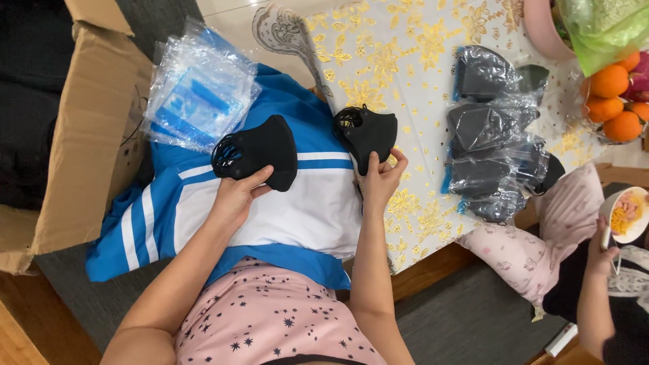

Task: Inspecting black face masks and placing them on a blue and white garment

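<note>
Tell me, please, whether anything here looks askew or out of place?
Mostly tidy. The stack of clear bags is fanned unevenly, overhanging the cardboard box, and the bagged masks lie in a loose pile.

Left hand (236,196) holds one mask (260,154) over the jacket (304,209) spread on the lap; right hand (380,181) holds a second mask (368,132) at the bench (405,67) edge, right of the first. Stack of empty plastic sleeves (199,88) lies on the jacket, behind the left hand, against the cardboard box (88,135) at far left. Pile of bagged masks (497,142) sits on the bench, right of the right hand. Fruit bag (615,94) at the bench's far right. Another person's hand (602,253) with a bowl (625,215) at the right edge.
</note>
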